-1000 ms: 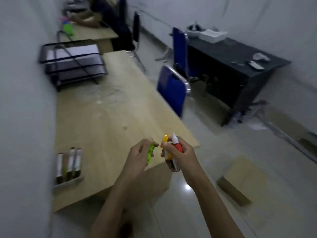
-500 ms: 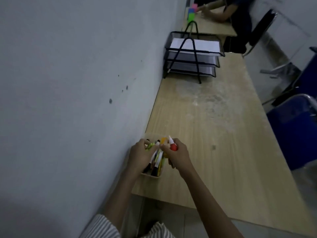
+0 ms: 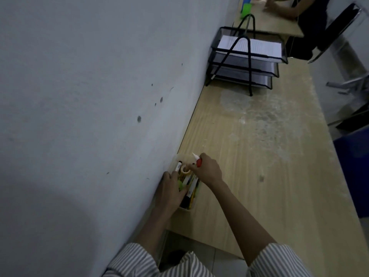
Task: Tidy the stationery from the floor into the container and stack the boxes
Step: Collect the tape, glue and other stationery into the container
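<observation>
A small clear container (image 3: 186, 209) stands on the wooden desk (image 3: 259, 176) against the wall, filled with several markers and pens and a roll of tape (image 3: 184, 169). My left hand (image 3: 169, 188) reaches into it from the wall side, fingers curled around a green marker (image 3: 181, 184). My right hand (image 3: 208, 169) hovers over the container's far end, shut on a red glue bottle (image 3: 198, 161) with a white pointed tip. No boxes or floor items are in view.
A black three-tier mesh paper tray (image 3: 247, 58) holding white sheets stands farther along the desk. A grey wall (image 3: 89, 96) runs along the left. Another person sits at the far desk (image 3: 295, 15). A blue chair (image 3: 353, 172) is at the right.
My view swung from the room and floor toward the wall. Both hands carried the stationery to the container; the orange item and pens left my right hand, which still holds the glue bottle.
</observation>
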